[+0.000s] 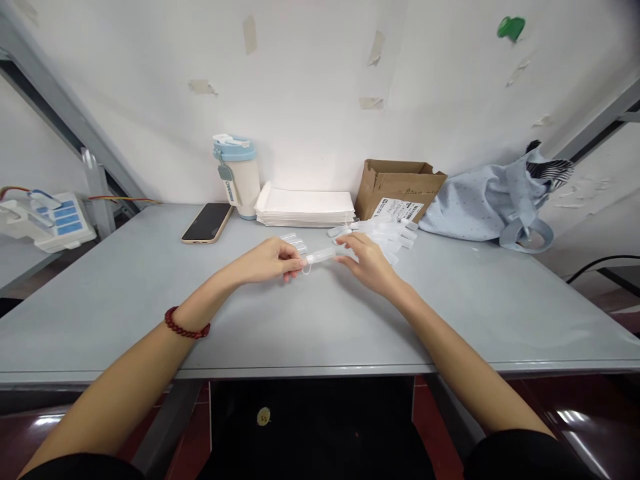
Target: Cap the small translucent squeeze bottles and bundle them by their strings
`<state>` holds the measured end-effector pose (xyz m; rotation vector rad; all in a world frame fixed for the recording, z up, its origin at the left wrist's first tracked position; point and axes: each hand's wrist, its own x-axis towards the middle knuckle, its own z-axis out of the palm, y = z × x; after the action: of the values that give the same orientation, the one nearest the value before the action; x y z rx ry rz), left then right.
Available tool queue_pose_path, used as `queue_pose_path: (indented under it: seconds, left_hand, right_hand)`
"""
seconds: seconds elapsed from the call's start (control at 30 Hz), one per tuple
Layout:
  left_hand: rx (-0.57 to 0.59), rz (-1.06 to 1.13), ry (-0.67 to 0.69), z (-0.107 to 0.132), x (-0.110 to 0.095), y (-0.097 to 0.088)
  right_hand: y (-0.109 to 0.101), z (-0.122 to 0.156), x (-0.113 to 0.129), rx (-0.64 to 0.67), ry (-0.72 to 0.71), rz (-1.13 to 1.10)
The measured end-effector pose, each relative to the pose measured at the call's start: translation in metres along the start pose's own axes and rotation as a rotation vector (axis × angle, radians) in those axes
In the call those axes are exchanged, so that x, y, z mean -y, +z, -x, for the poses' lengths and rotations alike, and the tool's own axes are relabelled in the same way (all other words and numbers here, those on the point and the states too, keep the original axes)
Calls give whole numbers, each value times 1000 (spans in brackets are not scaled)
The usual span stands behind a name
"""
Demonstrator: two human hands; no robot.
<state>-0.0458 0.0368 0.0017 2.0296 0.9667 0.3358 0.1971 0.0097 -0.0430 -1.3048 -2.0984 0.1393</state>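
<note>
My left hand (pixel 275 260) pinches the left end of a small translucent plastic tube (pixel 321 256) above the table. A thin clear loop (pixel 307 269) hangs from the tube at that end. My right hand (pixel 367 260) is beside the tube's other end, its thumb and fingers apart with nothing seen between them. Just behind the right hand lies a loose pile of similar translucent plastic pieces (pixel 395 235). Several clear tubes (pixel 295 241) lie behind my left hand, partly hidden by it.
Along the wall stand a blue-lidded tumbler (pixel 246 177), a stack of white envelopes (pixel 305 205), an open cardboard box (pixel 397 190) and a light blue cloth bag (pixel 483 203). A phone (pixel 207 223) lies on the grey table (pixel 305 327). At far left is a white device (pixel 63 220) with wires.
</note>
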Motion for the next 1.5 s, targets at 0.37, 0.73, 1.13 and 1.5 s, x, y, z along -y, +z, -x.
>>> queue_pose_path:
  seconds: [0.37, 0.73, 1.13, 1.5]
  left_hand:
    - [-193, -437, -160, -1, 21, -17]
    - [-254, -655, -205, -1, 17, -9]
    - [-252, -647, -173, -1, 13, -4]
    - [-310, -346, 23, -5, 11, 7]
  right_hand:
    - [-5, -6, -13, 125, 235, 440]
    - [-2, -7, -6, 217, 289, 651]
    - [-6, -9, -5, 97, 392, 591]
    - [-16, -6, 5, -300, 327, -223]
